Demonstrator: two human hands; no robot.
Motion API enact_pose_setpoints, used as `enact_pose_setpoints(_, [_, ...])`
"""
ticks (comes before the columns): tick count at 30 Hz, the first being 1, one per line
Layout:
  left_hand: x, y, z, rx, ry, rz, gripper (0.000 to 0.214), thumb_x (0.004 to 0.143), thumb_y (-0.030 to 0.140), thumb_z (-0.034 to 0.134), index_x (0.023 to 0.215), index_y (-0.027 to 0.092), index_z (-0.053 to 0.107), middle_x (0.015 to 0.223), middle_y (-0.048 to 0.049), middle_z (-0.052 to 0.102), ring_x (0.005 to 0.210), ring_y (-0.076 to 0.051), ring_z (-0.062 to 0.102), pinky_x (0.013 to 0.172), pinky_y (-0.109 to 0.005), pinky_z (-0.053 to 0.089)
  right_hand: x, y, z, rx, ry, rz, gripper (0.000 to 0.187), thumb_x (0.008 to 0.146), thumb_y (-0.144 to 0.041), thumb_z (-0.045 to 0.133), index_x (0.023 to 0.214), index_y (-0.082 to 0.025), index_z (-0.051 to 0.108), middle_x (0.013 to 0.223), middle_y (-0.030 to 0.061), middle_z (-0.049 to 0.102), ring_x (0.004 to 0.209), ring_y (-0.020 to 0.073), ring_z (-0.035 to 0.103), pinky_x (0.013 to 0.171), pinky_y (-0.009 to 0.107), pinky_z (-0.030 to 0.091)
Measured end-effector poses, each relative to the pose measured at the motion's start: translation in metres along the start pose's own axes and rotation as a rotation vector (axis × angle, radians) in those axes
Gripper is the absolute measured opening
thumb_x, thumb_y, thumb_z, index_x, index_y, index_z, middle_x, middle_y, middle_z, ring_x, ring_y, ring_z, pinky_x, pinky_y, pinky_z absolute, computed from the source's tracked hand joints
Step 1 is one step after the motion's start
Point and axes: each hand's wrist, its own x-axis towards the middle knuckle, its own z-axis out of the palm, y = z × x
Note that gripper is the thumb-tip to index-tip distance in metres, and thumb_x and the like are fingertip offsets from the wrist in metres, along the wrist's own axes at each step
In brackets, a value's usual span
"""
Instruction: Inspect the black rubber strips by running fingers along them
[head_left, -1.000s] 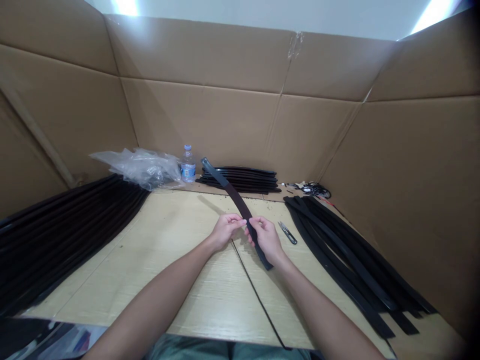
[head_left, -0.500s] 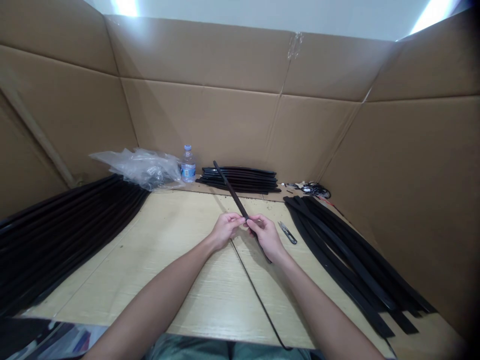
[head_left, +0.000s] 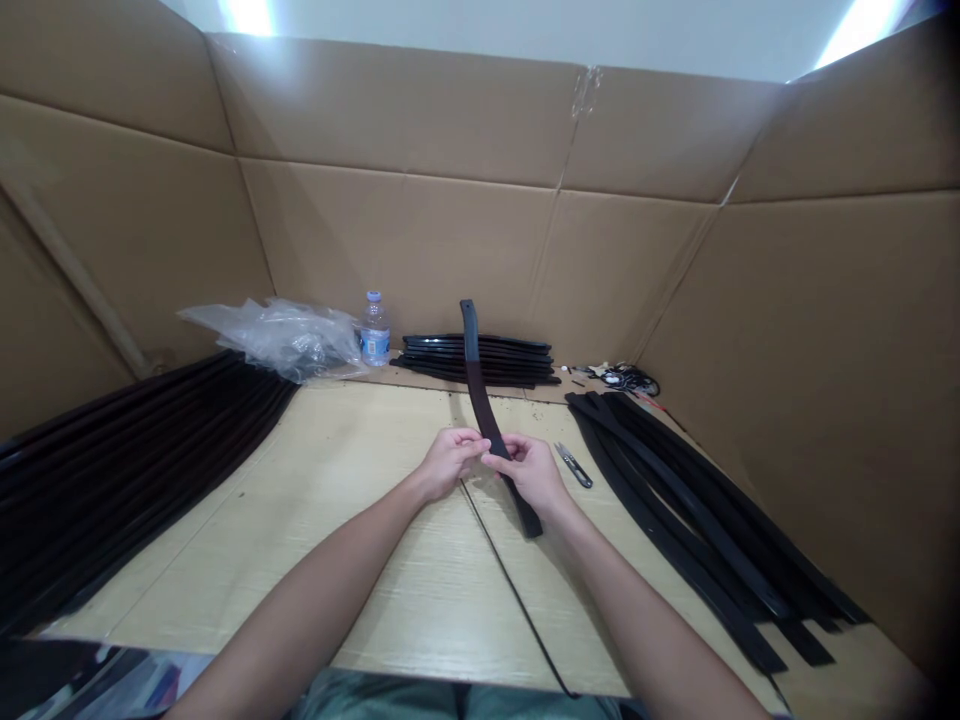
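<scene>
Over the middle of the table I hold a long, slightly curved black strip, its broad face turned up and a small hole near its far end. My left hand pinches the strip's left edge. From the right, my right hand grips the same stretch, thumb on top. A thin black cord runs from under my left hand to the table's front edge; whether that hand also holds it is hidden. Beside my right hand lie small thread snips.
Many black strips are piled at left, more strips at right, and a stack at the back. A plastic bag, a water bottle and tangled cord stand along the back. Cardboard walls enclose the table.
The strip has been rolled from its narrow edge to its broad face, and its far end has swung right and up. Both hands stay nearly in place.
</scene>
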Motion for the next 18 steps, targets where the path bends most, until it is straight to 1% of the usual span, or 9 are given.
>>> enact_pose_setpoints(2, [-0.001, 0.000, 0.001, 0.000, -0.003, -0.001, 0.037, 0.060, 0.038, 0.072, 0.073, 0.009, 0.053, 0.049, 0.0045, 0.049, 0.034, 0.003, 0.029, 0.038, -0.013, 0.012, 0.000, 0.000, 0.000, 0.014, 0.000, 0.004, 0.035, 0.055, -0.028, 0.078, 0.081, -0.011, 0.061, 0.068, 0.0015, 0.060, 0.054, 0.0114, 0.053, 0.048, 0.025, 0.049])
enact_pose_setpoints(4, [-0.001, 0.001, 0.002, 0.001, -0.011, -0.003, 0.038, 0.059, 0.039, 0.071, 0.073, 0.009, 0.052, 0.050, 0.0030, 0.052, 0.034, 0.002, 0.033, 0.038, -0.013, 0.013, -0.001, 0.001, 0.000, 0.028, -0.019, 0.023, 0.035, 0.059, -0.031, 0.076, 0.083, -0.013, 0.057, 0.072, 0.0022, 0.061, 0.054, 0.0125, 0.056, 0.047, 0.026, 0.050])
enact_pose_setpoints(7, [-0.003, 0.003, 0.004, 0.000, -0.034, -0.005, 0.037, 0.060, 0.038, 0.070, 0.073, 0.009, 0.052, 0.053, 0.0002, 0.056, 0.036, -0.001, 0.040, 0.039, -0.013, 0.017, -0.003, 0.002, -0.001, 0.030, -0.072, 0.060, 0.037, 0.066, -0.035, 0.071, 0.089, -0.017, 0.048, 0.069, 0.0010, 0.062, 0.048, 0.0123, 0.056, 0.040, 0.023, 0.045])
enact_pose_setpoints(9, [-0.003, 0.005, 0.004, -0.003, -0.042, -0.004, 0.035, 0.061, 0.037, 0.070, 0.073, 0.009, 0.052, 0.053, -0.0007, 0.057, 0.037, -0.002, 0.042, 0.040, -0.013, 0.019, -0.004, 0.001, -0.002, 0.032, -0.118, 0.059, 0.039, 0.069, -0.036, 0.069, 0.091, -0.019, 0.043, 0.067, 0.0005, 0.063, 0.045, 0.0113, 0.054, 0.038, 0.020, 0.040])
enact_pose_setpoints(11, [-0.003, 0.006, 0.004, -0.004, -0.032, 0.003, 0.034, 0.061, 0.036, 0.070, 0.074, 0.009, 0.052, 0.053, -0.0004, 0.057, 0.035, 0.000, 0.038, 0.040, -0.013, 0.018, -0.004, -0.002, -0.003, 0.038, -0.150, 0.037, 0.038, 0.071, -0.037, 0.067, 0.092, -0.020, 0.042, 0.068, 0.0006, 0.064, 0.046, 0.0100, 0.053, 0.039, 0.018, 0.037])
enact_pose_setpoints(13, [-0.003, 0.006, 0.002, -0.004, -0.002, 0.013, 0.035, 0.062, 0.037, 0.070, 0.074, 0.009, 0.052, 0.051, 0.0014, 0.055, 0.033, 0.002, 0.032, 0.039, -0.013, 0.014, -0.005, -0.006, -0.003, 0.059, -0.155, 0.025, 0.035, 0.073, -0.038, 0.065, 0.093, -0.020, 0.043, 0.070, 0.0006, 0.064, 0.049, 0.0092, 0.052, 0.042, 0.018, 0.038])
enact_pose_setpoints(16, [-0.001, 0.006, -0.001, -0.003, 0.047, 0.026, 0.036, 0.060, 0.038, 0.071, 0.073, 0.010, 0.052, 0.046, 0.0054, 0.048, 0.032, 0.003, 0.026, 0.038, -0.014, 0.009, -0.005, -0.009, -0.003, 0.105, -0.150, 0.046, 0.031, 0.076, -0.041, 0.061, 0.093, -0.020, 0.046, 0.074, 0.0014, 0.063, 0.054, 0.0098, 0.053, 0.047, 0.020, 0.040])
enact_pose_setpoints(18, [-0.001, 0.005, -0.002, -0.001, 0.067, 0.032, 0.036, 0.059, 0.038, 0.071, 0.072, 0.011, 0.051, 0.043, 0.0074, 0.042, 0.032, 0.003, 0.024, 0.038, -0.015, 0.008, -0.005, -0.009, -0.003, 0.109, -0.142, 0.064, 0.031, 0.076, -0.041, 0.061, 0.093, -0.020, 0.048, 0.074, 0.0019, 0.064, 0.054, 0.0102, 0.053, 0.047, 0.020, 0.040])
